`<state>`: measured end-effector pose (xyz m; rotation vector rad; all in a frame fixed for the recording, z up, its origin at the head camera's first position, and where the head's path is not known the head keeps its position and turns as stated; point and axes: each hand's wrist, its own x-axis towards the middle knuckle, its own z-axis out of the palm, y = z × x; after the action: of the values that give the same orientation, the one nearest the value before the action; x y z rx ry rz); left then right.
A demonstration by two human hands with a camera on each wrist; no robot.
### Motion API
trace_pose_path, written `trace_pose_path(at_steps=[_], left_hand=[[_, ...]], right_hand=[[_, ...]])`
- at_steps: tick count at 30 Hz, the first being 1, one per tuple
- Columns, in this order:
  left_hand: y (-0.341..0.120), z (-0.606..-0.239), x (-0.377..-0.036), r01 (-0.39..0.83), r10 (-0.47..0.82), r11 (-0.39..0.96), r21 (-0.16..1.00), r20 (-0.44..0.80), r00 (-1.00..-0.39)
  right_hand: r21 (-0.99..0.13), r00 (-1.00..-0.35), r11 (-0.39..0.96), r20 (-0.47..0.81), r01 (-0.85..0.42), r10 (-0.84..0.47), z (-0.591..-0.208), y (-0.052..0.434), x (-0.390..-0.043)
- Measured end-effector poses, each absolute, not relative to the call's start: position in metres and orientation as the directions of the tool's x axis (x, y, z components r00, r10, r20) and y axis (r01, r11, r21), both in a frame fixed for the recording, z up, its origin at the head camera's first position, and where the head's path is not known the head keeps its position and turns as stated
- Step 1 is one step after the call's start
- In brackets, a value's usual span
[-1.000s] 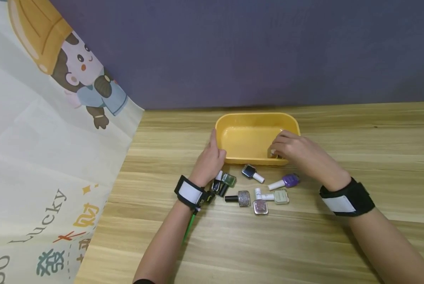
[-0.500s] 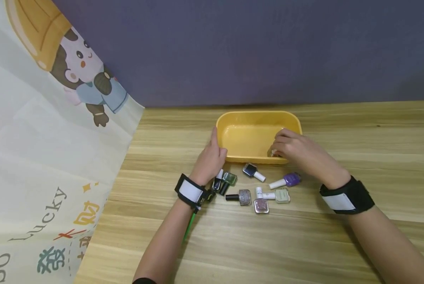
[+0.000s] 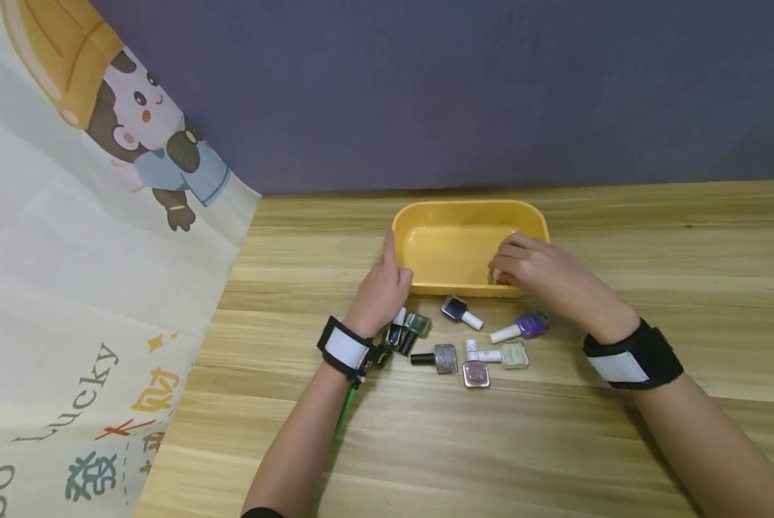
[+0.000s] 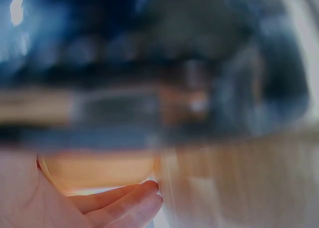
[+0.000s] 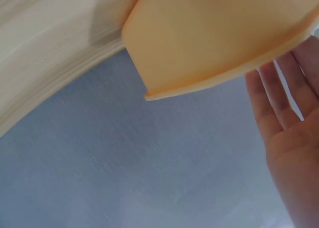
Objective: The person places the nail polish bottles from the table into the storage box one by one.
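A yellow plastic tray [image 3: 452,244] stands on the wooden table [image 3: 555,446], and nothing shows on its floor. My left hand [image 3: 387,282] rests against its front left corner, thumb up along the side wall; the left wrist view is blurred, with nearly straight fingers [image 4: 130,200] by the tray [image 4: 94,170]. My right hand [image 3: 524,266] arches over the front right corner, fingers and thumb meeting on the rim. Fingers [image 5: 279,96] lie at the tray's edge [image 5: 209,43]. Several nail polish bottles lie just in front: dark blue [image 3: 460,311], purple [image 3: 528,326], pale green [image 3: 508,355], pink glitter [image 3: 475,373].
More bottles lie by my left wrist: silver glitter with a black cap [image 3: 444,358] and green [image 3: 416,325]. A printed cloth [image 3: 89,302] hangs along the table's left side. A purple-grey wall [image 3: 465,93] closes the back. Bare wood stretches right and toward me.
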<state>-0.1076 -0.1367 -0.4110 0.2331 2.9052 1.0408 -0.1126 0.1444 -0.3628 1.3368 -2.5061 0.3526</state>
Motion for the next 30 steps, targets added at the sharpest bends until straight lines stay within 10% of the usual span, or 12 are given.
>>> trace_pose_path(at_steps=[30], left_hand=[[-0.138, -0.412, -0.110, 0.149, 0.170, 0.758, 0.635, 0.029, -0.985]], right_hand=[[-0.024, -0.424, 0.450, 0.377, -0.893, -0.823, -0.364, 0.107, -0.082]])
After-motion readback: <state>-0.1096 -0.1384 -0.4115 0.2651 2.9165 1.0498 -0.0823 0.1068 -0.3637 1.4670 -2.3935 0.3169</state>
